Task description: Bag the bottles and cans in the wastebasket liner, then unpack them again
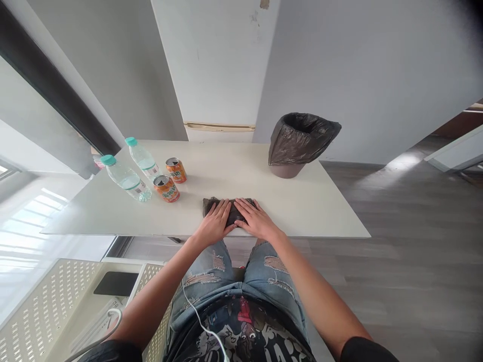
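the dark plastic bundle (234, 215) lies flat on the counter (320, 211), directly beneath the left grip (214, 222) and the right grip (258, 221), close to the near edge. its long axis runs left to right, roughly parallel to that edge and across the line of the forearms. the crumpled left end projects past the fingers of the left grip and points left; the right end is largely covered by the right grip.

both grips are laid palm down with fingers extended, pressing on the bundle, neither curled around it. the fingers point away from the body and slant inward; the thumbs lie near each other between the grips.

forward and left of the left grip stand two orange cans (166, 189) and, farther left, two clear bottles (128, 182) with green caps (108, 160). forward and right of the right grip stands a bin (287, 171), its dark liner (292, 147) flaring right.
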Motion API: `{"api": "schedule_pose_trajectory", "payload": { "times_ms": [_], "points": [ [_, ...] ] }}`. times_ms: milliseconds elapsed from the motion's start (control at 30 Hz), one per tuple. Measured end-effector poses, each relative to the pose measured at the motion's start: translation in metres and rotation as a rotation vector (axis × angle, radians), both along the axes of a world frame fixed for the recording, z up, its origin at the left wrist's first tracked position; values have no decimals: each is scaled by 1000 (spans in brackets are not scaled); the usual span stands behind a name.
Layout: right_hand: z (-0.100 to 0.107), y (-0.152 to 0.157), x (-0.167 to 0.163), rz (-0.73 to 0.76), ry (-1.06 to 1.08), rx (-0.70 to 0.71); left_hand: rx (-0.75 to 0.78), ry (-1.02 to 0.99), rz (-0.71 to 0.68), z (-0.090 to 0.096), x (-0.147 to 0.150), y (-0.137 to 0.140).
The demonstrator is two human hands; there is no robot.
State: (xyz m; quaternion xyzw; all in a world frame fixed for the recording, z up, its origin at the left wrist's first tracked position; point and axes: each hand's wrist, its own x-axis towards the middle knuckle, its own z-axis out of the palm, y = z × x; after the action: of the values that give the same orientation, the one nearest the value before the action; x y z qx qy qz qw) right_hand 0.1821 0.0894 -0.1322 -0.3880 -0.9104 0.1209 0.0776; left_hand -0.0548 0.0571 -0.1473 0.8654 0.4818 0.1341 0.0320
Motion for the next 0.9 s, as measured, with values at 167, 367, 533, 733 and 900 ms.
{"api": "schedule_pose_trajectory", "payload": {
  "times_ms": [167, 367, 533, 733, 900],
  "points": [
    [0, -2, 1, -44, -3, 7, 1, 14, 23, -2, -16, -6],
    [-5, -2, -2, -141, -33, 13, -44, 16, 22, 4, -37, -6],
    [-8, -1, -3, -147, -49, 35, -66, 40, 74, 9, -48, -3],
    [-7, -2, -4, -159, -59, 46, -45, 45, 172, 4, -64, -3],
    [-9, -1, -4, -154, -90, 55, -16, -204, 232, 30, -52, -10]
  ]
}}
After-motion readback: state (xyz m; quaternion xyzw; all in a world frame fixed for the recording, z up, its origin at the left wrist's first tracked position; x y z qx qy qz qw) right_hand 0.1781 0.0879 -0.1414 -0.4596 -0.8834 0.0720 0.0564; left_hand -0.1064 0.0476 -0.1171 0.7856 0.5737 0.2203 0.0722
